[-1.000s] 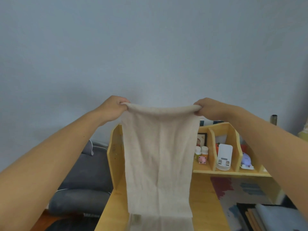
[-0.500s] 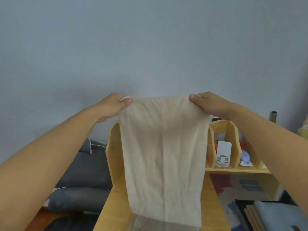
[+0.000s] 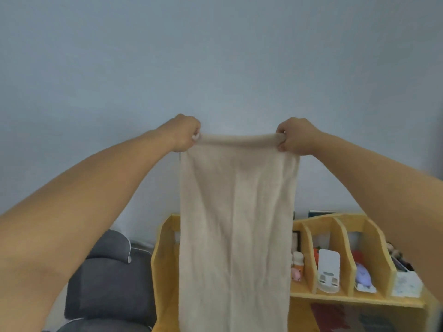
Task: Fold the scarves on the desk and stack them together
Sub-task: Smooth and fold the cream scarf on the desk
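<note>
- Above the desk's back edge, held aloft: one beige scarf (image 3: 236, 236), hanging full length in front of you, its lower end running out of view below.
- Your left hand (image 3: 184, 133): fingers curled tight round the scarf's top left corner.
- Your right hand (image 3: 296, 136): fingers curled tight round the top right corner; the top edge lies rolled and taut between your two hands.
- Desk organiser (image 3: 335, 226): yellow wood, along the desk's back edge, partly hidden behind the cloth; its compartments hold a white stand (image 3: 329, 269), a purple toy (image 3: 364, 275) and small figurines (image 3: 297, 267).
- Grey chair (image 3: 107, 279): off the desk's left edge.
- Step in hand, by your grip: shaking the scarf out straight and square before a fold.
- Next move calls for: lowering the cloth flat onto the desk, or bringing the top edge down to meet the lower end, corners matched, both grips kept firm so the edge does not sag.
- Other scarves and any stack: not in view.
</note>
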Demonstrator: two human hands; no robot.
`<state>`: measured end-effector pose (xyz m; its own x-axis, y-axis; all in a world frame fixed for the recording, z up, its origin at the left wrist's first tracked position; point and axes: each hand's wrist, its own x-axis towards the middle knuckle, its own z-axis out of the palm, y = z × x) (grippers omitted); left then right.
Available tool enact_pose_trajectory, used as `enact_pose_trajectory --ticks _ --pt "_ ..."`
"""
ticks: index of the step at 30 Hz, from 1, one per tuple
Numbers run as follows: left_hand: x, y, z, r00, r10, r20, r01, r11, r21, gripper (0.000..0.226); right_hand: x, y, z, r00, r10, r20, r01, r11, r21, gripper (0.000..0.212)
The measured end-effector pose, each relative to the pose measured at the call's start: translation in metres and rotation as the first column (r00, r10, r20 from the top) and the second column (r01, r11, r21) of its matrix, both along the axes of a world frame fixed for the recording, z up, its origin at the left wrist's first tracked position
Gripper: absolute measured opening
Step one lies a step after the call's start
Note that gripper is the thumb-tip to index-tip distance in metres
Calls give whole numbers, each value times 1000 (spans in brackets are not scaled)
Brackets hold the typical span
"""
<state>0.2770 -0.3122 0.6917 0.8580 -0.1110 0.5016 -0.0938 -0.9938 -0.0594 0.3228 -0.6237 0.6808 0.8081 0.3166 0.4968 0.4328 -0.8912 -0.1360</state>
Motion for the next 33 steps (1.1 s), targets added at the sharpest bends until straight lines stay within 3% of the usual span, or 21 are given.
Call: enact_pose_trajectory --ticks 4,6,10,13,17,20,22,27,33 --pt "-12 -6 82 975 60 214 -76 995 68 12 -3 8 71 948 -137 288 51 956 288 28" --pt "-20 -9 99 964 72 257 -97 992 82 11 -6 12 90 912 -194 361 54 930 365 27" --pt "-18 0 98 961 101 256 -107 994 10 13 -7 13 88 945 -218 246 158 957 241 14" --pt "-14 7 94 982 7 191 43 965 -257 12 -5 5 87 970 -170 173 134 970 201 14" --pt "-9 21 84 973 -132 187 226 685 -692 23 -6 -7 82 999 -28 28 14 904 428 37" --pt "-11 20 80 929 -126 348 361 517 -776 35 -2 -8 79 995 -63 77 12 846 534 37" --pt "-11 18 83 887 -137 441 454 439 -776 40 -1 -7 83 990 -97 98 32 852 523 32" --pt "-14 26 87 937 -148 316 346 510 -788 34 3 -5 86 976 -155 156 55 859 509 38" --pt "-13 22 53 924 -82 374 364 494 -790 34 8 6 48 981 -129 142 19 802 597 40"
